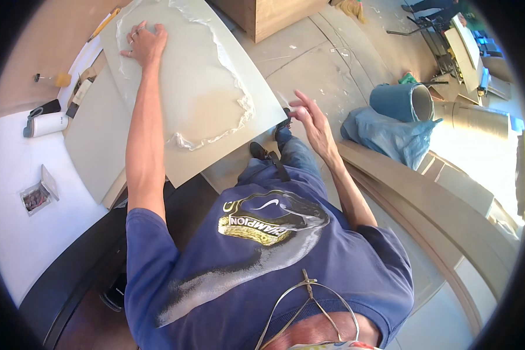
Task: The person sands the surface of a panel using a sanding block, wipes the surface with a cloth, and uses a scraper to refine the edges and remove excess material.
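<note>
Ben: Where is the left hand?

Mia: The left hand (144,44) lies flat with its fingers spread, on top of the thin, see-through crinkly sheet (178,76), which looks like plastic.

Ben: And what is under that sheet?

Mia: The big, flat, pale tan board (263,112). It is in front of the person, and it seems to lie over another flat, pale board (96,131). Its near corner sticks out above the floor.

Ben: What about the right hand?

Mia: The right hand (314,125) is up beside that corner. Its fingers are loose and a bit bent, and nothing shows in them. It is hard to tell if a fingertip touches the board.

Ben: So what could go wrong?

Mia: The sheet looks very thin, so it could rip or bunch up if the left hand pulls it sideways. It could slip too, since only one hand presses it down.

Ben: Could the board move?

Mia: Maybe. A hard push could make it slide on the board below. The corner could bump a leg, because the black shoes (258,150) are so near it. If the board tips, a toe could get hurt.
</note>
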